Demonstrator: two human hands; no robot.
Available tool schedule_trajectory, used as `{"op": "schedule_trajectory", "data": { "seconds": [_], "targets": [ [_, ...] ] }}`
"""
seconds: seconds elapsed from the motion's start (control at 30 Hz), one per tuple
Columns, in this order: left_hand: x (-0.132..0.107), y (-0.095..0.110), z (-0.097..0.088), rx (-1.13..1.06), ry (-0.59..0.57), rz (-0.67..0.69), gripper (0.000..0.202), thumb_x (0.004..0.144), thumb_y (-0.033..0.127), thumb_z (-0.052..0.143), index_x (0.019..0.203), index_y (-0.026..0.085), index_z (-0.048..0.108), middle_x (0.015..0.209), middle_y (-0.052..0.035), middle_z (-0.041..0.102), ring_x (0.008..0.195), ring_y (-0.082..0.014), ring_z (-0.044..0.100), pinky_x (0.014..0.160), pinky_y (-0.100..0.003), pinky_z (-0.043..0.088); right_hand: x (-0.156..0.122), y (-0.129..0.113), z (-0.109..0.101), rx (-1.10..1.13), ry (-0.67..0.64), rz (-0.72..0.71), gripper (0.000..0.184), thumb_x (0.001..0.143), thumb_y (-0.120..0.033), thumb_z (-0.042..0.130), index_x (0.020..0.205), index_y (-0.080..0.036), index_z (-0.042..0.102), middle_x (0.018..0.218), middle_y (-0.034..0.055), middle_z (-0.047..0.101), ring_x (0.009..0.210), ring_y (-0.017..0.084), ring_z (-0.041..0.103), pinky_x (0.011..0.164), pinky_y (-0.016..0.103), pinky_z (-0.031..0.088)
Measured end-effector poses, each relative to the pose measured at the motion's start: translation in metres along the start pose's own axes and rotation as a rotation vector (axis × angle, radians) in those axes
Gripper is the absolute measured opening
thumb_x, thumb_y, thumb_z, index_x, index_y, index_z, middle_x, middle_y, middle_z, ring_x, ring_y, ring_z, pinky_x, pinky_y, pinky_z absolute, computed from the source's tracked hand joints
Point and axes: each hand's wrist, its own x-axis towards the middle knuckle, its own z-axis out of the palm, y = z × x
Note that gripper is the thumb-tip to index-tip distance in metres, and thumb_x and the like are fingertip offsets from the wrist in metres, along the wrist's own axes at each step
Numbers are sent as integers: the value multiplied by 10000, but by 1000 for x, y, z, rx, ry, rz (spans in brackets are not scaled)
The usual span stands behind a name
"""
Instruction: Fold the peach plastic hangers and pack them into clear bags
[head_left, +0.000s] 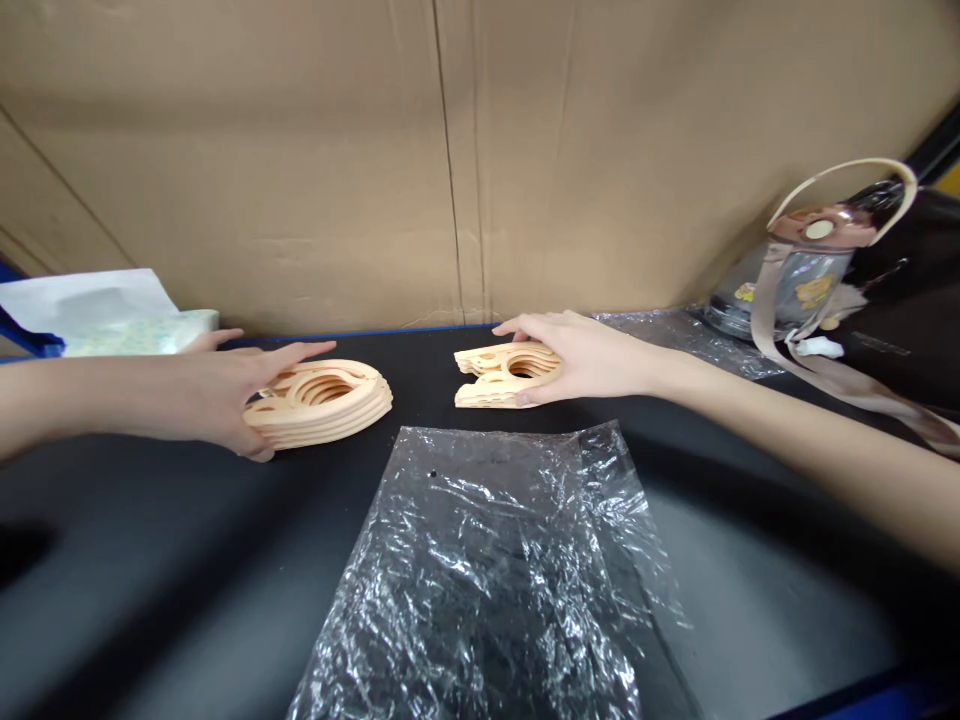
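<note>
Two stacks of pale, cut-out flat pieces, wooden in look, rest on the black table top. My left hand (pixel 217 395) grips the left end of the oval left stack (pixel 345 400), thumb at the near side and fingers over the far side. Round the right end of the smaller right stack (pixel 487 378) my right hand (pixel 574 355) is closed, its fingers along the back and thumb in front. That stack has a notched left side and a round opening. A gap of bare table separates the stacks. Nearer to me lies a clear plastic bag (pixel 495 560), flat and wrinkled.
Cardboard (pixel 337 180) stands as a wall behind the table. At the right are a clear bottle (pixel 806 265) with a handle and strap, and a dark bag (pixel 907 300). More clear plastic (pixel 667 335) lies beside the bottle. A white paper packet (pixel 112 310) sits far left.
</note>
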Motion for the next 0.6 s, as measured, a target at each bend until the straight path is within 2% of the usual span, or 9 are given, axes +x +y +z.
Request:
{"op": "schedule_trajectory", "data": {
  "seconds": [0.2,0.3,0.37,0.47,0.53,0.6],
  "targets": [
    [0,0,2,44,9,4,919,701,257,544,1551,101,234,1319,-140,658,1185,-292,619,1164,-556,106,1,3,6,-12,59,9,746,762,-545,698,1370,-159,504,1270,146,642,1105,326,607,931,460,415],
    [-4,1,-4,22,-18,3,1017,702,359,612,1570,98,151,1413,-158,579,1252,-305,568,1178,-543,49,0,5,8,15,72,8,748,763,-582,698,1353,-158,523,1275,148,640,1106,324,607,934,460,411],
    [-7,6,-9,2,58,44,1105,704,486,648,1583,136,77,1506,-151,476,1308,-316,515,1184,-539,22,0,6,9,38,84,9,746,759,-602,701,1340,-166,531,1257,140,647,1101,317,606,934,459,412],
    [-16,29,-12,-19,337,172,1037,771,664,587,1584,219,120,1534,-102,433,1381,-340,409,1186,-542,89,-1,7,7,65,140,17,709,752,-581,722,1310,-180,545,1215,121,660,1090,307,604,947,468,413],
    [-24,54,-8,-84,460,272,795,881,647,492,1555,313,236,1504,-38,471,1387,-320,400,1168,-493,230,-7,4,3,92,204,35,681,751,-550,734,1296,-186,548,1249,124,645,1131,310,585,974,484,409],
    [-32,79,3,-167,425,381,637,958,565,431,1544,403,241,1576,36,383,1413,-256,397,1148,-404,331,-20,-3,-5,167,249,71,684,754,-525,743,1314,-198,527,1303,124,613,1188,309,558,1007,492,410]
  ]
}}
